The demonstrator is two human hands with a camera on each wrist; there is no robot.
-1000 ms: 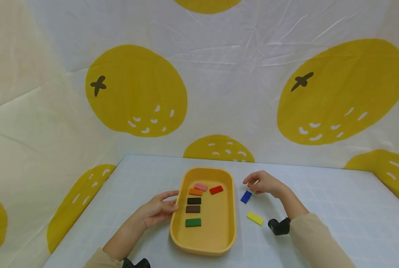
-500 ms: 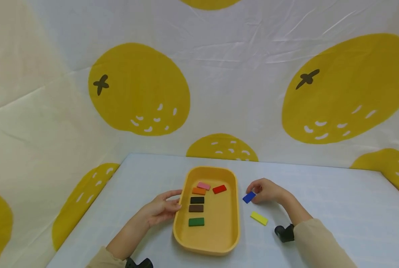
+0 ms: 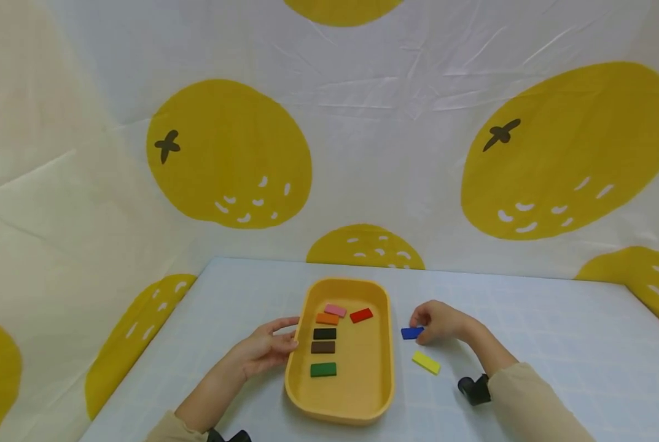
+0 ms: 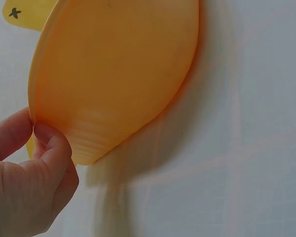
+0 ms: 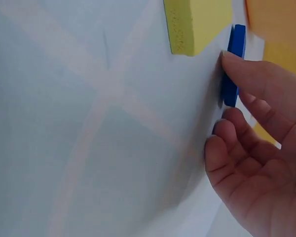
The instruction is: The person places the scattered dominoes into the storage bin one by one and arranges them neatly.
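Note:
My left hand (image 3: 266, 348) pinches the left rim of a yellow-orange tray (image 3: 362, 418), thumb and finger on either side of the edge in the left wrist view. Beyond the tray's right side, my right hand (image 3: 443, 321) pinches a flat blue block (image 3: 411, 333) between thumb and fingers. In the right wrist view the blue block (image 5: 235, 69) stands on edge close to the tabletop; whether it touches the surface I cannot tell. A yellow block (image 3: 426, 363) lies on the table just below that hand.
Inside the tray lie pink (image 3: 336, 310), orange (image 3: 327, 318), black (image 3: 325, 333), brown (image 3: 323, 347), green (image 3: 323, 369) and red (image 3: 361, 315) blocks. The table (image 3: 556, 356) has a pale checked cover. A fruit-print cloth (image 3: 384, 153) hangs behind it.
My right hand has come down onto the blue block, taken hold of it and turned it to lie nearly level across the view. My left hand stays on the tray rim.

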